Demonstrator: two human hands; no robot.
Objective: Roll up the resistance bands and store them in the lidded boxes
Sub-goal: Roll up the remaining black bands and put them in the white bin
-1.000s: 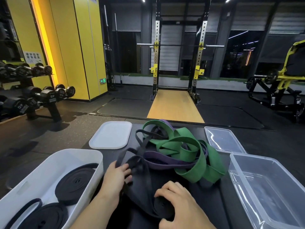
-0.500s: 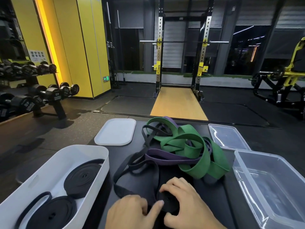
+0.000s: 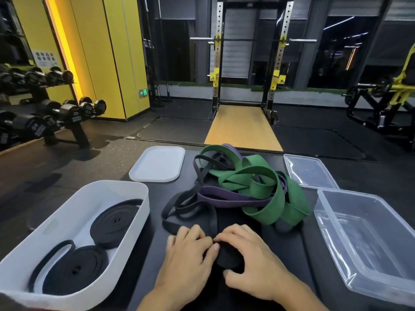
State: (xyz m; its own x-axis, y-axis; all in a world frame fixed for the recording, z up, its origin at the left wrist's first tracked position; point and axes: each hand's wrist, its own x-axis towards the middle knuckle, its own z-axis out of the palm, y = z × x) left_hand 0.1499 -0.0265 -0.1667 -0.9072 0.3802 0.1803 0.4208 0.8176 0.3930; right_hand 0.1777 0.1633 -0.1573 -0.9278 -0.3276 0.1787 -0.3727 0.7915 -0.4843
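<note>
green exit sign [image 3: 143, 92] on yellow wall [image 3: 116, 63] | wall notice [image 3: 46, 60], dumbbell [image 3: 74, 112] markings: unreadable

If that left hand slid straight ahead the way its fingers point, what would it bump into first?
Probably the loose loops of the flat black rubber band just beyond the left hand; past them lies the tangled pile of purple and green bands. Depth is unclear.

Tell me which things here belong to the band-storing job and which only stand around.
Job: black band held by left hand and right hand, green bands, purple band, white box, clear box, white lid, clear lid.
Around: dumbbells, squat rack, yellow machine.
</note>
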